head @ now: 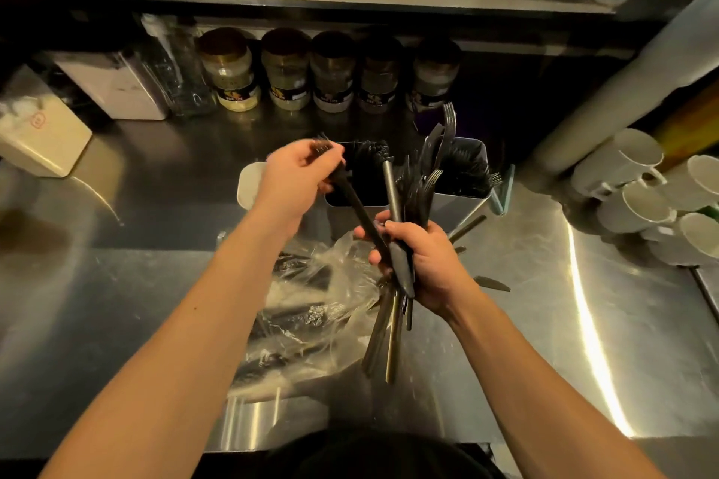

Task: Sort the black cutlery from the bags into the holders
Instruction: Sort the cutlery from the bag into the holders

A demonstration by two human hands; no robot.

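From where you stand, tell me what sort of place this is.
Probably a café or restaurant service counter: a stainless steel worktop, stacked white mugs, a row of matching labelled jars under a shelf, and cutlery holders.

black cutlery (pixel 404 268), clear plastic bag (pixel 307 307), white mugs (pixel 638 175), silver steel counter (pixel 155 284)

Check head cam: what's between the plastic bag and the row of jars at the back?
In the head view, the two cutlery holders stand between the plastic bag and the jars, with the left hand over them; behind the holders, bare steel counter.
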